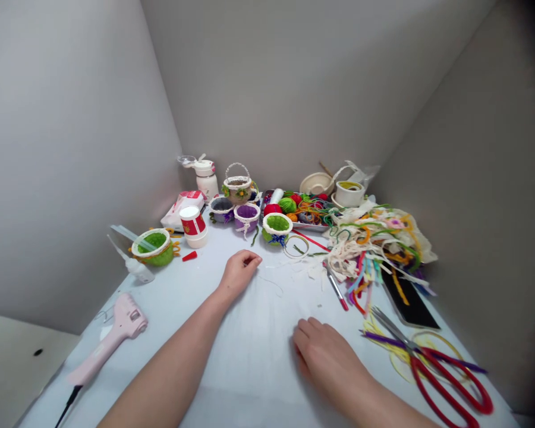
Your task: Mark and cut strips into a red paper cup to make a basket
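Observation:
My left hand [241, 275] is closed in a pinch at mid-table, thumb and forefinger together; whatever lies between them is too small to make out. Just beside its fingertips, a thin thread [274, 284] curls over the white tabletop. Nearer to me, my right hand [321, 352] rests knuckles up on the table with its fingers curled under, so its palm and fingertips are hidden. Ahead of the left hand stands a small green basket [278, 229] with a white rim and a blue bow. A yellowish ring [296, 246] lies flat beside that basket.
Red-handled scissors [421, 351], a phone [410, 297], a pen [336, 288] and a heap of yarn scraps [370, 238] occupy the right. On the left are a pink glue gun [111, 339], a glue bottle [138, 270] and another green basket [156, 252]. A yarn tray [314, 227] sits behind.

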`<action>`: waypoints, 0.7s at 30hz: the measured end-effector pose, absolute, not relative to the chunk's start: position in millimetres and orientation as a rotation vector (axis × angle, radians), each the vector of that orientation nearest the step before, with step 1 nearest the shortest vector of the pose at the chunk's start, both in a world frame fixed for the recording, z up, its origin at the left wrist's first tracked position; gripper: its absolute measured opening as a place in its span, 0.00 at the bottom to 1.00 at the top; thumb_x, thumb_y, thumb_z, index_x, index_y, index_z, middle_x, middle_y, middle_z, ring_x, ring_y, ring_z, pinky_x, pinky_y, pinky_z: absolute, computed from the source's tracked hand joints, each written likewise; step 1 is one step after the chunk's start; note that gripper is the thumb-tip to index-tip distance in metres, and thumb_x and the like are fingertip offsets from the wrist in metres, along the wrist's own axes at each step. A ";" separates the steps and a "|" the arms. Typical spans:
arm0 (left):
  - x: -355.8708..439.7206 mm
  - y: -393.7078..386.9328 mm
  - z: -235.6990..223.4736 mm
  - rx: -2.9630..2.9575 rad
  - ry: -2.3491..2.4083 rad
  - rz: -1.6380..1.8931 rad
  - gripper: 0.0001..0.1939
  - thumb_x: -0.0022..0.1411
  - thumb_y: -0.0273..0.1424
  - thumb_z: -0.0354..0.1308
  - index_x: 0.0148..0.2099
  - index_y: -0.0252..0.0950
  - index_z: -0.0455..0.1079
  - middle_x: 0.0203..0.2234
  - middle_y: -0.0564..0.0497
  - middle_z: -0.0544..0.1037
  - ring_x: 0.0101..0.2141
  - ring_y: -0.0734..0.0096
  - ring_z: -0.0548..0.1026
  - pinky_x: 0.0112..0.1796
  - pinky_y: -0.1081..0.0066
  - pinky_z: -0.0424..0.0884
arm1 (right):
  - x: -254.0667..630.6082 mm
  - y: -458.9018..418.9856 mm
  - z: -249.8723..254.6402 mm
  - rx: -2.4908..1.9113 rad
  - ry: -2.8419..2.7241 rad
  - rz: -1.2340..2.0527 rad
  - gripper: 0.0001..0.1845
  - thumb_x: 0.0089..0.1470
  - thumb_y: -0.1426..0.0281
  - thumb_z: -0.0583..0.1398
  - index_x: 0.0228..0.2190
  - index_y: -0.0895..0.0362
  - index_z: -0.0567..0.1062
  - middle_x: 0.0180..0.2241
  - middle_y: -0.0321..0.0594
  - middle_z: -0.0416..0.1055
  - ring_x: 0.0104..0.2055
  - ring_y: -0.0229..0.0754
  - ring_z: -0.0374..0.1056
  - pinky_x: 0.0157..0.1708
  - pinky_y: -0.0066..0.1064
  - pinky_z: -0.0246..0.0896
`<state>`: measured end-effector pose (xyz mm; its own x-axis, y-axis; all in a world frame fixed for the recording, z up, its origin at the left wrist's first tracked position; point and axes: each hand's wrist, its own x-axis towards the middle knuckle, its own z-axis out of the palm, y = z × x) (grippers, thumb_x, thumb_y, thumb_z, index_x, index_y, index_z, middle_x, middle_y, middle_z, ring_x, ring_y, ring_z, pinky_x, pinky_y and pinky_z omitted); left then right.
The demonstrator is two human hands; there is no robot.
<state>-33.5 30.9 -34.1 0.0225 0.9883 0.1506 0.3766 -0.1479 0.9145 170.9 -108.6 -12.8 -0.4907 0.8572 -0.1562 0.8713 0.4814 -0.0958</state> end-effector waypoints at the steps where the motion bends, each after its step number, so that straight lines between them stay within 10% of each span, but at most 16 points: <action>1: -33.9 31.1 -34.4 1.617 1.426 1.119 0.08 0.57 0.34 0.59 0.30 0.35 0.75 0.29 0.49 0.79 0.32 0.66 0.73 0.38 0.67 0.68 | 170.7 -107.4 -12.6 1.562 2.621 -0.262 0.11 0.49 0.82 0.56 0.30 0.57 0.76 0.35 0.44 0.76 0.37 0.48 0.69 0.32 0.35 0.50; 13: -33.5 30.5 -43.8 1.769 1.409 1.063 0.08 0.59 0.32 0.57 0.32 0.37 0.76 0.30 0.50 0.77 0.32 0.69 0.73 0.37 0.70 0.67 | 170.1 -116.1 -24.5 1.839 2.661 -0.404 0.11 0.52 0.81 0.53 0.31 0.56 0.73 0.31 0.42 0.74 0.34 0.45 0.69 0.33 0.32 0.52; 21: -38.0 45.9 -41.0 1.895 1.619 1.049 0.06 0.60 0.28 0.56 0.35 0.35 0.75 0.34 0.46 0.76 0.35 0.65 0.73 0.42 0.65 0.67 | 188.4 -98.0 -20.9 2.011 2.547 -1.265 0.07 0.60 0.68 0.51 0.34 0.53 0.69 0.26 0.33 0.70 0.29 0.40 0.67 0.31 0.29 0.58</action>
